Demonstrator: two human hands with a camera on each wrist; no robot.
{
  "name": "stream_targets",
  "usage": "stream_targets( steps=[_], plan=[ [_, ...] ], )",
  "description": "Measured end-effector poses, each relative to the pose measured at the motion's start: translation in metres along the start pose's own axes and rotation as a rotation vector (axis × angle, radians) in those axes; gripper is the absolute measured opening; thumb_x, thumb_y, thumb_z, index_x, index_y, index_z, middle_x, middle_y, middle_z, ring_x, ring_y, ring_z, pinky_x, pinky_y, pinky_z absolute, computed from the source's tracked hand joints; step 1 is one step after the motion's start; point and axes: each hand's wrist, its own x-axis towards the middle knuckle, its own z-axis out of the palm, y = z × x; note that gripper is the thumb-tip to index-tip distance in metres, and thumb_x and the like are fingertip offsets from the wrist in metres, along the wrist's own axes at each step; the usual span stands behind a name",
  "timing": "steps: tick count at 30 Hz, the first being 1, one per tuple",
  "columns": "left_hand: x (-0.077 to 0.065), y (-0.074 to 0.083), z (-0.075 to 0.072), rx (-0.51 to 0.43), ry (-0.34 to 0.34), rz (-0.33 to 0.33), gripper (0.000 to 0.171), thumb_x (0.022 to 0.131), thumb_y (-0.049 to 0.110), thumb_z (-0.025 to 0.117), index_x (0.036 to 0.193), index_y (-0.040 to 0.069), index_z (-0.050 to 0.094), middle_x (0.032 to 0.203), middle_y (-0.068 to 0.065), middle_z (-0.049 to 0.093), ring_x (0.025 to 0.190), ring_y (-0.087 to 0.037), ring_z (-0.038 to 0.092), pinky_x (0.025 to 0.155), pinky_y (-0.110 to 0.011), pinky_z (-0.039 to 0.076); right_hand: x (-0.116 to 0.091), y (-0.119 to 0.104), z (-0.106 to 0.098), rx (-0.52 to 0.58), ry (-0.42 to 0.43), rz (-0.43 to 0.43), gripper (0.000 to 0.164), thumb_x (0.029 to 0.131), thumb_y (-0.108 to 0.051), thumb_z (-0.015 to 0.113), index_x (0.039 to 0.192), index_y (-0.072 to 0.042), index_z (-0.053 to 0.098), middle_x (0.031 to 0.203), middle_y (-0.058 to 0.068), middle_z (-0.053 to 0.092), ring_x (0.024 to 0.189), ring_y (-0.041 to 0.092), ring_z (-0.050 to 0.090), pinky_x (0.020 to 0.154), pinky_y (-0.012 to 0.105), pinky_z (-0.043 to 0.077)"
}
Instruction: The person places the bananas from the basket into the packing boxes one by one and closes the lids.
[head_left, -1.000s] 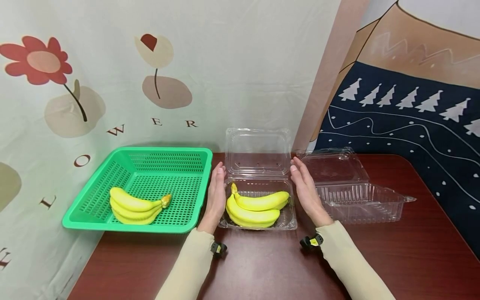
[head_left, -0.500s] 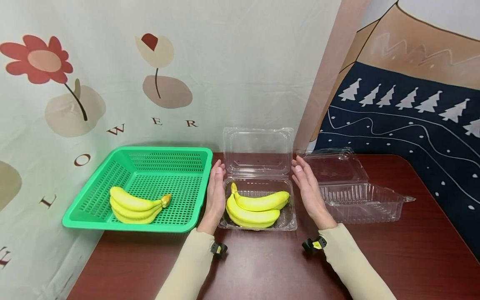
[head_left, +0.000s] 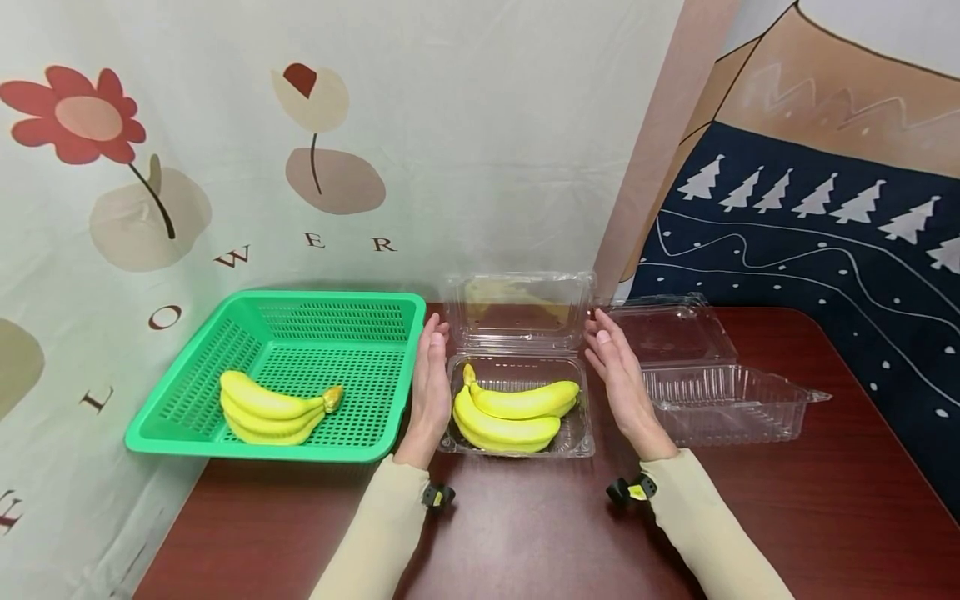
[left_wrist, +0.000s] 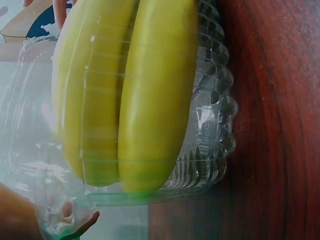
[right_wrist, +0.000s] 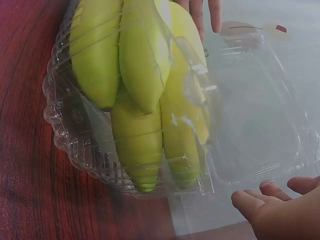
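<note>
A bunch of yellow bananas (head_left: 510, 432) lies in the base of a clear plastic clamshell box (head_left: 576, 448), its stem at the back left. The hinged lid (head_left: 522, 332) stands raised behind the base, and a yellow reflection shows in it. Along the left side of the box is my left hand (head_left: 431, 392), fingers straight and pointing forward. My right hand (head_left: 624, 385) flanks the opposite side, also with extended fingers. Whether the fingertips touch the lid, I cannot tell. Both wrist views show the bananas (left_wrist: 155, 95) through the ribbed clear wall (right_wrist: 75, 145).
A green perforated basket (head_left: 255, 454) to the left holds another banana bunch (head_left: 273, 412). On the right, a second clear clamshell box (head_left: 731, 421) sits with its lid (head_left: 667, 333) leaning back. Curtains hang behind the dark red table (head_left: 525, 533).
The lid's top edge has come lower and looks wider, as if leaning forward, and the yellow reflection has appeared. My right hand has shifted slightly right; my left has hardly moved.
</note>
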Motion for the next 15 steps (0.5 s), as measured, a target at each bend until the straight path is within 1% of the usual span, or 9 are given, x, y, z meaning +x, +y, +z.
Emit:
stream_targets(
  steps=[9,15],
  plan=[
    [-0.005,0.003,-0.003,0.018,0.002,0.029,0.068,0.108,0.053,0.027,0.165,0.015,0.028,0.155,-0.015,0.045,0.144,-0.032,0.042,0.12,-0.055,0.029,-0.006,0.0,-0.001,-0.043,-0.011,-0.028,0.063,0.112,-0.043,0.028,0.164,-0.006,0.025,0.162,0.019,0.034,0.152,0.033,0.033,0.122,0.047,0.028],
    [-0.008,0.005,-0.006,0.012,-0.003,0.05,0.07,0.108,0.056,0.026,0.164,0.015,0.031,0.153,-0.017,0.047,0.143,-0.033,0.043,0.12,-0.055,0.029,-0.012,-0.001,-0.001,-0.059,-0.021,-0.043,0.063,0.113,-0.044,0.025,0.163,-0.006,0.027,0.163,0.02,0.034,0.152,0.033,0.032,0.122,0.048,0.027]
  ],
)
